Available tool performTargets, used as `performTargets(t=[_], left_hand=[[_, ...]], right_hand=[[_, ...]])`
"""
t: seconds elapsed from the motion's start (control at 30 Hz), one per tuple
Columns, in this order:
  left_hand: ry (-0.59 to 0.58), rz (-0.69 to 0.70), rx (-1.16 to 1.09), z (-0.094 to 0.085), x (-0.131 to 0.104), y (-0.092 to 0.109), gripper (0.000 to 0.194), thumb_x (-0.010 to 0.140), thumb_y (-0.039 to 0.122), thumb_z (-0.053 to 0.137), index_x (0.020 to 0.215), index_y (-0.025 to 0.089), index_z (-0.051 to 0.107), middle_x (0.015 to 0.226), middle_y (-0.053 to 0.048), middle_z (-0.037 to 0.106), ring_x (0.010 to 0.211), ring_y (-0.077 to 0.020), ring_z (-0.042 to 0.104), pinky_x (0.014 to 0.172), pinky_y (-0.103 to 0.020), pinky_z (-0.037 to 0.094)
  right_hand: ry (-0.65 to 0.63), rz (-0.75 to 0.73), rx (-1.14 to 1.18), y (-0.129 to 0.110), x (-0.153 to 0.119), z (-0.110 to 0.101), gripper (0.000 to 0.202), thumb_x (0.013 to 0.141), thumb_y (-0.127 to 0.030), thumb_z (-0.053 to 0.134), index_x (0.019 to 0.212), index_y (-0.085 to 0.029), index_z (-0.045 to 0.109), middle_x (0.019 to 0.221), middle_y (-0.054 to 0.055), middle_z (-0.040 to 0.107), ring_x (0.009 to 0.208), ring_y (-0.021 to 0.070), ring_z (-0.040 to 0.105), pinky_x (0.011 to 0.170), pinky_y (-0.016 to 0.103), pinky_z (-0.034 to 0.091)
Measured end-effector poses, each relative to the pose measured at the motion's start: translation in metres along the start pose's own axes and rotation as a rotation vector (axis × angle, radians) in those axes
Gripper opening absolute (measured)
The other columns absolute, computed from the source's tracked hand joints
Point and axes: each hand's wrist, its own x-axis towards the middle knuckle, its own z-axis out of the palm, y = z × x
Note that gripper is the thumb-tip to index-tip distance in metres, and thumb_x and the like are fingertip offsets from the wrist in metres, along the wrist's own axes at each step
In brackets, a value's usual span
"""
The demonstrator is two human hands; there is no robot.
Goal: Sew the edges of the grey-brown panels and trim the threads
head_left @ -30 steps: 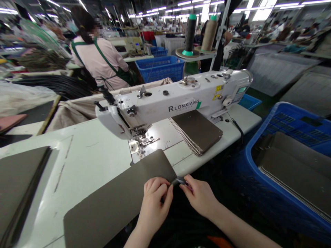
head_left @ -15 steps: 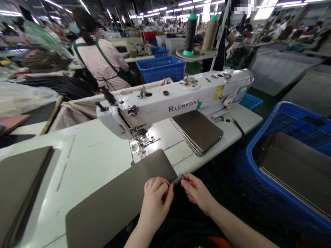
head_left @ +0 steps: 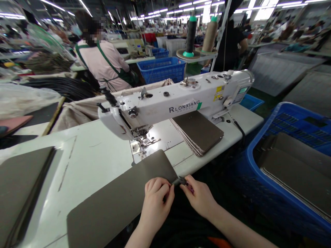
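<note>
Left hand [head_left: 157, 199]: pinched on our panel [head_left: 116, 198]
Right hand [head_left: 199, 194]: closed round snips [head_left: 182, 180]
Tabletop [head_left: 90, 155]: pale, scuffed
Overhead: lit tubes [head_left: 187, 4]
Before us: sewing machine [head_left: 152, 106]
Rightward: blue basket [head_left: 250, 155]

You are facing "RLONXIANG" lettering [head_left: 184, 106] at twelve o'clock on the long, white metal sewing-machine arm [head_left: 155, 111]; its yellow rectangular sticker [head_left: 219, 93], towards one o'clock, is showing marks too small to read.

Sewing machine [head_left: 160, 106] on table [head_left: 95, 158], panel [head_left: 113, 199] before it, stack [head_left: 23, 186] left, basket [head_left: 275, 119] right, spools [head_left: 191, 38] behind
</note>
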Motion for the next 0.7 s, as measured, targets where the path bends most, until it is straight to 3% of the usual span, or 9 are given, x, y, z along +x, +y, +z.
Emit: performTargets(t=[0.13,0.33,0.7], left_hand=[[-0.002,-0.008,0.006,0.0001,-0.0019,-0.0004,0.026,0.092,0.02,0.053,0.066,0.019,0.048,0.085,-0.002,0.059,0.089,-0.0197,0.054,0.084,-0.038,0.039],[-0.007,-0.01,0.007,0.0008,-0.0025,-0.0018,0.026,0.092,0.02,0.053,0.066,0.019,0.048,0.086,-0.002,0.06,0.089,-0.0198,0.054,0.085,-0.038,0.039],[-0.005,-0.003,0.003,0.0012,-0.0007,-0.0006,0.025,0.092,0.02,0.054,0.068,0.019,0.049,0.085,-0.002,0.059,0.089,-0.0197,0.054,0.084,-0.039,0.039]], right_hand=[[0.007,0.001,0.026,-0.0002,0.0019,0.0023,0.013,0.094,-0.032,0.051,0.086,-0.023,0.05,0.066,-0.005,0.052,0.058,0.0128,0.052,0.056,0.023,0.03],[-0.017,0.057,0.257,-0.0021,0.0043,0.0042,0.018,0.096,-0.035,0.049,0.083,-0.022,0.051,0.067,-0.005,0.051,0.06,0.0123,0.05,0.055,0.022,0.032],[-0.002,0.01,0.03,-0.0014,0.0003,0.0002,0.014,0.093,-0.032,0.054,0.083,-0.023,0.047,0.063,-0.006,0.051,0.055,0.0116,0.049,0.054,0.023,0.027]])
